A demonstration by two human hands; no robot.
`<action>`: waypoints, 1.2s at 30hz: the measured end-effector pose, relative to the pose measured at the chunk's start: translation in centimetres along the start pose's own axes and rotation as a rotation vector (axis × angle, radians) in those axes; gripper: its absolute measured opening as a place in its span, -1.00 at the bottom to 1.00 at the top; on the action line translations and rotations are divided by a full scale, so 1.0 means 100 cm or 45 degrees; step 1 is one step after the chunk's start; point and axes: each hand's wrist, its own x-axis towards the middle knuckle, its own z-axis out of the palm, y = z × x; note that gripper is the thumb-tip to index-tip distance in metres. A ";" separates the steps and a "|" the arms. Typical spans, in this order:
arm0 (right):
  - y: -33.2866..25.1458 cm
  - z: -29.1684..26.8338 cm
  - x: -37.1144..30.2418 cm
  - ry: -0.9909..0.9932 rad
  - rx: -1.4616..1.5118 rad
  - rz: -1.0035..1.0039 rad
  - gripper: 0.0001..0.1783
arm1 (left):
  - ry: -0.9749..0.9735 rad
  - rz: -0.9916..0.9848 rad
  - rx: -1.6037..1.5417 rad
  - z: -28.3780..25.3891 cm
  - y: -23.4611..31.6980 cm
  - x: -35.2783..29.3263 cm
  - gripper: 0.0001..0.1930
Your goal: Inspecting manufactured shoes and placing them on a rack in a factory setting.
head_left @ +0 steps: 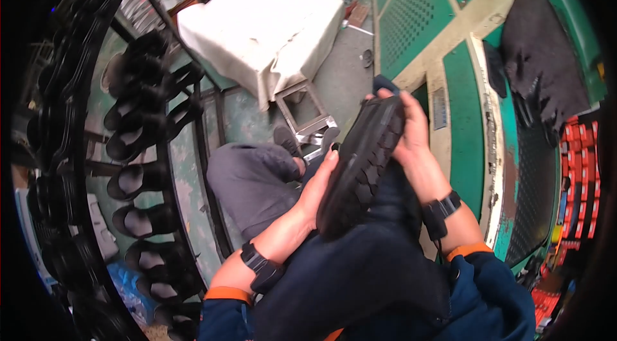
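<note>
A black shoe [363, 164] with a chunky, deeply grooved sole is held over my lap, tilted with its sole turned to the right. My left hand [313, 194] grips its near left side, thumb along the upper; the other fingers are hidden behind it. Round the far right end curls my right hand [411, 127], fingers over the tip and palm beside the sole. Dark straps sit on both wrists. The shoe's opening cannot be seen from here.
Racks of black shoes [138, 222] line the left. Ahead stands a table under a white cloth [263, 19], with a metal frame stool [302, 106] before it. A green machine cabinet [463, 122] rises close on the right, a dark cloth [540, 45] hanging on it. Red boxes [581, 177] are farther right.
</note>
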 end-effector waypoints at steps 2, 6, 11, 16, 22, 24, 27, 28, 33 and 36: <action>0.038 -0.026 0.034 0.342 -0.074 0.232 -0.60 | 0.115 0.089 -0.159 -0.033 -0.002 0.005 -0.45; 0.078 -0.064 0.078 0.375 0.037 0.434 -0.65 | 0.293 0.349 -0.148 -0.078 0.008 0.030 -0.61; 0.098 -0.084 0.085 0.350 0.026 0.320 -0.66 | 0.529 0.429 0.514 -0.082 0.019 0.027 -0.64; 0.095 -0.081 0.075 0.124 -0.265 0.381 -0.60 | 0.653 0.262 0.317 -0.052 0.013 -0.006 -0.26; 0.086 -0.080 0.084 0.223 -0.469 0.367 -0.60 | 0.743 0.158 0.388 -0.048 0.014 0.026 -0.43; 0.087 -0.082 0.088 0.325 -0.447 0.362 -0.56 | 0.664 0.108 0.350 -0.050 0.024 0.037 -0.47; 0.090 -0.084 0.092 0.377 -0.425 0.290 -0.60 | 0.679 -0.027 0.214 -0.047 0.034 0.039 -0.54; 0.092 -0.084 0.093 0.351 -0.384 0.271 -0.60 | 0.733 0.019 0.250 -0.044 0.033 0.035 -0.51; 0.098 -0.082 0.091 0.303 -0.482 0.295 -0.68 | 1.027 0.251 0.443 -0.035 0.017 0.017 -0.28; 0.095 -0.079 0.086 0.197 -0.537 0.278 -0.63 | 1.058 0.398 0.875 -0.045 0.038 0.032 -0.27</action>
